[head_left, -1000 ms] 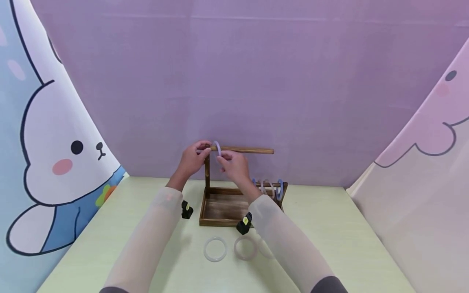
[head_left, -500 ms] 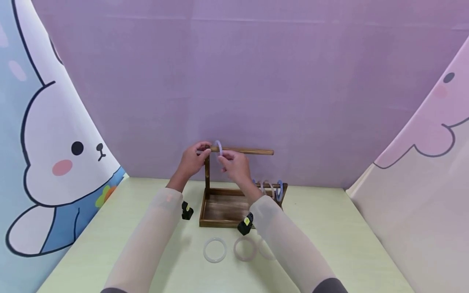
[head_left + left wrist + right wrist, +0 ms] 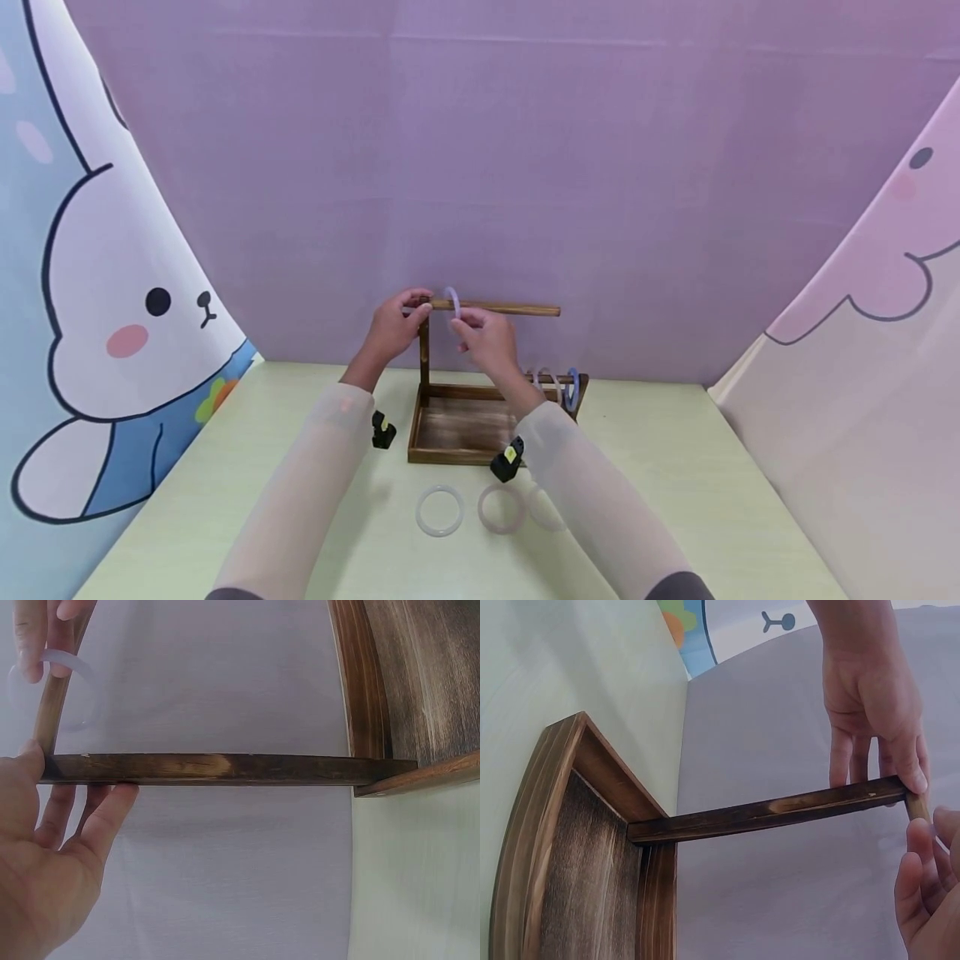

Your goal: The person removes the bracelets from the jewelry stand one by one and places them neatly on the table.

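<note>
A pale lavender bangle hangs around the upper rod of a dark wooden stand, close to the rod's left end. My right hand pinches its near side between thumb and fingers. My left hand grips the top of the upright post, where the rod joins it. In the left wrist view, the thumb and fingers lie on both sides of the post, and the rod passes through the bangle. The right wrist view shows the left hand at the post's top corner.
The stand's tray base sits on the pale green table. Several bangles, including a blue one, hang on the lower right bar. Before the tray lie a clear bangle, a pinkish one and another partly under the right sleeve.
My right hand and the lavender bangle have shifted slightly right along the rod, away from the post. My left hand has stayed in place.
</note>
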{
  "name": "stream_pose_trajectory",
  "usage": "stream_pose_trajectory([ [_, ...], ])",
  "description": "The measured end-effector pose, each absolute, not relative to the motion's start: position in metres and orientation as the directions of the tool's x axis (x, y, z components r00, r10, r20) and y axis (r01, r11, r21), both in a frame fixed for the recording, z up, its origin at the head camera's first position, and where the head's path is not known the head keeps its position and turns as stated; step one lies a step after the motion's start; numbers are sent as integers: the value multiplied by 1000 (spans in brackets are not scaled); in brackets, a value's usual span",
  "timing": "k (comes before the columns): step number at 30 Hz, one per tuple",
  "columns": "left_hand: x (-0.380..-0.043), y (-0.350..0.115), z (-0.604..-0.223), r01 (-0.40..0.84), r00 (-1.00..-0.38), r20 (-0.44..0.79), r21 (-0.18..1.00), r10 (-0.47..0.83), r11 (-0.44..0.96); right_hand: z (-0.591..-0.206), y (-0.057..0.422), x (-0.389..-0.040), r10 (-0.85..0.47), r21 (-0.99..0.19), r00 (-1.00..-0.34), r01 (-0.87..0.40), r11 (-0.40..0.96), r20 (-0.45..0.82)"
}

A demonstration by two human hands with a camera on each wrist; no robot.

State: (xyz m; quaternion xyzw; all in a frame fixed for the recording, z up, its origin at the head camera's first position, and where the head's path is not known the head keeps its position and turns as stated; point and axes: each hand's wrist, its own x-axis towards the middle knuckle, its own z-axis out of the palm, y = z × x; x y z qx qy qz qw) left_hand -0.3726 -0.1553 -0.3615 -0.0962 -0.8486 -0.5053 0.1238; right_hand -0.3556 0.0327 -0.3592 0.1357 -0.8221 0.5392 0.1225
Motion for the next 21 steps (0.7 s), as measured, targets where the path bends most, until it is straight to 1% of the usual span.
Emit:
stream_pose_trajectory([
  [9, -374, -155, -363, 306, -944, 328, 823, 39, 478, -362, 39, -357, -64, -858, -940, -332, 392, 335],
  [21, -376, -155, -365, 289, -950, 310, 831, 35, 475, -361, 49, -357, -56, -864, -941, -329, 381, 333],
])
